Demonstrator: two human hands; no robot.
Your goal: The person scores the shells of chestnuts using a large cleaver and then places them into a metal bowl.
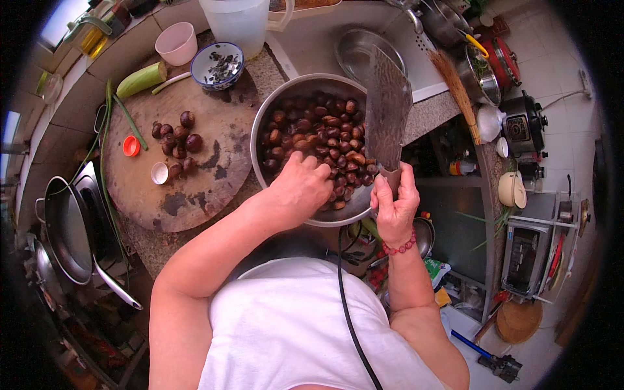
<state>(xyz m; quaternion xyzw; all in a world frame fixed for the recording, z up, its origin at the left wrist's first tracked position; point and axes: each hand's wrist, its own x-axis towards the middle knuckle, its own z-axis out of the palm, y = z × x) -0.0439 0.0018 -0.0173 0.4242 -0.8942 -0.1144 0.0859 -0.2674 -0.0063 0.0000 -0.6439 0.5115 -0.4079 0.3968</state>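
A large metal bowl [257, 156] full of brown chestnuts [307, 122] is in front of me. My left hand [303, 191] reaches over its near rim, fingers curled down among the chestnuts; the fingertips are hidden, so whether they grip one cannot be seen. In my right hand [397, 209], at the bowl's right side, is a cleaver [389, 107] with its broad dark blade pointing up and away. Left of the bowl lies a round wooden chopping board [131, 195]. On it are several loose chestnuts [180, 132], an orange cap [131, 146] and a whitish cap [159, 173].
A blue-rimmed bowl with dark bits [223, 64], a pink bowl [176, 45], a green gourd piece [141, 80] and a plastic pitcher [234, 24] stand behind the board. Beyond my bowl, a sink [307, 34] holds a metal basin [341, 58]. A pan [70, 234] sits left; a whisk broom [453, 87] right.
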